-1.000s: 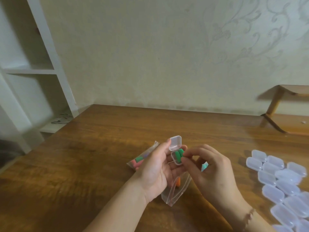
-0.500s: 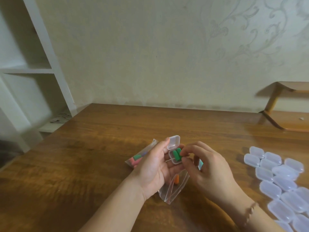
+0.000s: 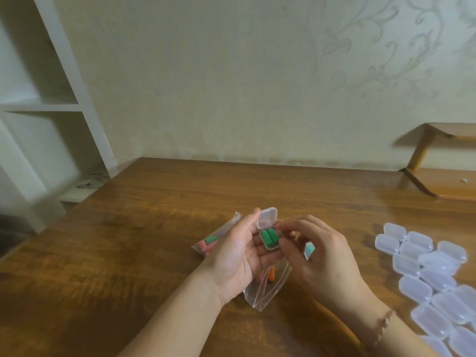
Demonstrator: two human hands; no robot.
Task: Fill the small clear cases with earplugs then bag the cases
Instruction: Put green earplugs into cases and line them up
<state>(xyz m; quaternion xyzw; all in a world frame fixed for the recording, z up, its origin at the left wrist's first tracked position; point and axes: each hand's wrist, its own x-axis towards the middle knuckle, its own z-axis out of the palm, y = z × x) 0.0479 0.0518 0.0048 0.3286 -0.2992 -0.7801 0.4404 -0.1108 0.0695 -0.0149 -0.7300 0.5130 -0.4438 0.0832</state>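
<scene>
My left hand [image 3: 239, 256] holds a small clear case [image 3: 269, 231] above the table, with its lid standing open. Two green earplugs [image 3: 268, 237] lie side by side in the case's lower half. My right hand [image 3: 319, 256] is right beside the case with curled fingers, its fingertips touching the case's right edge. A clear zip bag [image 3: 268, 284] with an orange earplug [image 3: 271, 275] inside lies on the table under my hands. A teal earplug [image 3: 309, 249] shows behind my right fingers.
Several closed clear cases [image 3: 425, 266] are heaped at the right of the wooden table [image 3: 128, 253]. Another bag [image 3: 213, 240] with green and pink earplugs lies left of my left hand. White shelving [image 3: 51, 104] stands at the left, a wooden shelf [image 3: 443, 181] at the far right.
My right fingers have pushed the green earplugs down into the case and have drawn back a little to its right edge. The earplugs now lie flat inside.
</scene>
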